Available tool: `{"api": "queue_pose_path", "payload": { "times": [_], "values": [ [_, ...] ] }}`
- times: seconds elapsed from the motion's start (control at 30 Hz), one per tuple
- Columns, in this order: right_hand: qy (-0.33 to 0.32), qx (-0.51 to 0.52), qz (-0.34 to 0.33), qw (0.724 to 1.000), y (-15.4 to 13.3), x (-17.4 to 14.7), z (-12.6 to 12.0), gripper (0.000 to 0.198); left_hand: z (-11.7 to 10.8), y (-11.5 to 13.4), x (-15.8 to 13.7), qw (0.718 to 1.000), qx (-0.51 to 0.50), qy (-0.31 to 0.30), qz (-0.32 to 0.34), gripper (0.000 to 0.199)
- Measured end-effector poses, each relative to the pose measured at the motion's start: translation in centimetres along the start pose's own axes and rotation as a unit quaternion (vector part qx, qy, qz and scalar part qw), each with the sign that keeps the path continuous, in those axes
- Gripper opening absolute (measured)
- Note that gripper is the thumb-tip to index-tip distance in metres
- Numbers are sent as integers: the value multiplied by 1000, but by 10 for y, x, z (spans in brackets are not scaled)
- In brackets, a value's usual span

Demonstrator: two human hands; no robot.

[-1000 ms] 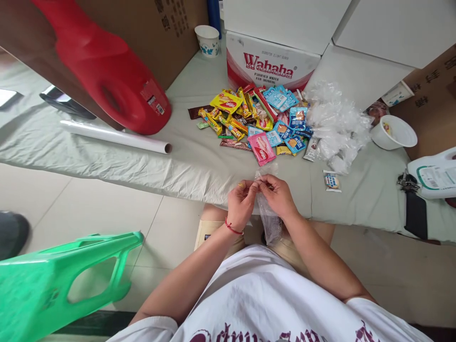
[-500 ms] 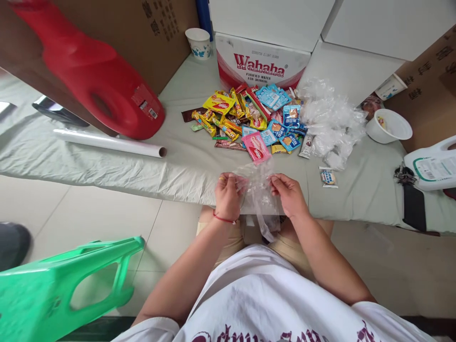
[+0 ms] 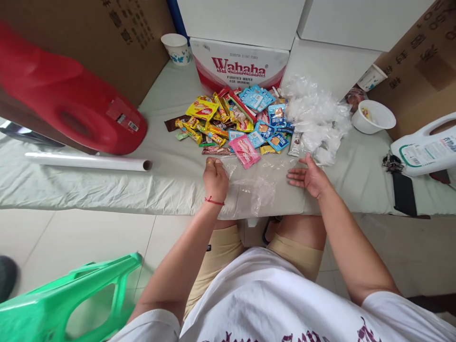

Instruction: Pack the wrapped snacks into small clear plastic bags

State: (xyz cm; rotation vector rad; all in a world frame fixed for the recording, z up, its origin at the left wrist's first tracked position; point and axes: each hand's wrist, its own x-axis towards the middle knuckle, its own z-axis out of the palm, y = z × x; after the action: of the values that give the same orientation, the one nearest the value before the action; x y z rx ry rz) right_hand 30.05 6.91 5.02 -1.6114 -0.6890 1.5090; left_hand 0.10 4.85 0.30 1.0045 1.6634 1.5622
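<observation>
Near table edge: clear plastic bag [image 3: 262, 187] on cloth [image 3: 173, 183] btwn hands. Thin, see-thru, shiny, creased mid. L hand [image 3: 215, 181] at bag's L side, fingers curled; can't tell if pinching film. R hand [image 3: 310, 178] by R side, fingers extended, a bit spread, no grip seen. Est.: spreading mostly done, creases left; no snack seen inside. Pink pkt [image 3: 244, 151] at far edge, over/under unclear. Beyond: loose snack heap [image 3: 244, 125], crumpled plastic [image 3: 315, 118] to R; Wahaba ctn [image 3: 238, 59] behind.

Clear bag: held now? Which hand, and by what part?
The left hand appears to pinch the clear bag at its left edge; the right hand is open, holding nothing.
</observation>
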Motion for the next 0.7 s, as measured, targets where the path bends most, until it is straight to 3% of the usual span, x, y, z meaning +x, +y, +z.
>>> {"api": "queue_pose_path", "payload": {
  "times": [0.13, 0.23, 0.4, 0.5, 0.57, 0.63, 0.7],
  "values": [
    [6, -45, -50, 998, 21, -23, 29, 90, 13, 5, -28, 999, -26, 23, -30, 28],
    [-29, -85, -97, 991, 31, -30, 38, 100, 8, 14, -39, 996, -56, 32, -60, 23],
    [-141, -133, -125, 973, 1, -5, 11, 65, -33, 19, -34, 989, -63, 25, -130, 19],
    [-237, -235, -95, 938, -29, 27, -2, 49, -60, 14, -35, 989, -35, 22, -145, 24],
    [-272, -318, -96, 903, -45, 46, 4, 42, -69, 10, -40, 987, -9, 27, -155, 24],
    [-249, -413, -152, 863, -56, 54, 20, 30, -71, 8, -46, 985, 0, 37, -170, 23],
    [-153, -487, -267, 818, -61, 44, 40, 18, -68, 7, -53, 983, -7, 48, -180, 23]
  ]
}}
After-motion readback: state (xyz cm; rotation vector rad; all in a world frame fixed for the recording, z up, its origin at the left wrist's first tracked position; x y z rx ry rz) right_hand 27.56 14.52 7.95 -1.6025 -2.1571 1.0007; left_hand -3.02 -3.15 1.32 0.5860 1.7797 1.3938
